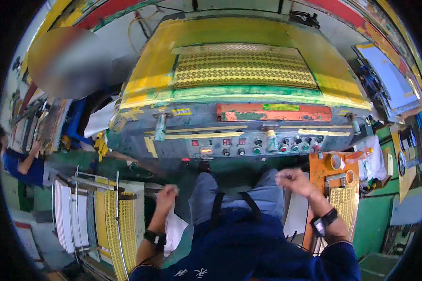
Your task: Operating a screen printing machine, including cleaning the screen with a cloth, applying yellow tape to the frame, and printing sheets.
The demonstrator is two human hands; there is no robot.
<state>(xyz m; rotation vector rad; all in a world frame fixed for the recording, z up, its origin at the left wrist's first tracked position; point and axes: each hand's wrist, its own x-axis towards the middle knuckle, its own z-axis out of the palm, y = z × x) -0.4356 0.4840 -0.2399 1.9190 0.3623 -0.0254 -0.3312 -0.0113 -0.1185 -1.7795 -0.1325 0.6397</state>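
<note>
Green floor point(184, 201) of a workshop is seen beneath two bare hands. One crumpled white sheet point(176, 232) is found just below the left hand point(166, 197), beside its forearm. Fingers of this hand are curled, but whether the sheet is grasped by them cannot be told. The right hand point(295, 181) is raised near the right thigh, with its fingers bent together; whether something small is pinched cannot be told either. To the right of it, one orange table point(316, 187) is placed, on which two round orange objects point(335, 162) and yellow ring-patterned material point(344, 201) are set. Left of the left hand, one metal rack point(118, 225) is loaded with several sheets. Ahead of both hands, one yellow panel point(244, 65) with rows of rings is carried by one wide machine point(173, 145). At far left, one other person point(18, 166) is partly seen.
</note>
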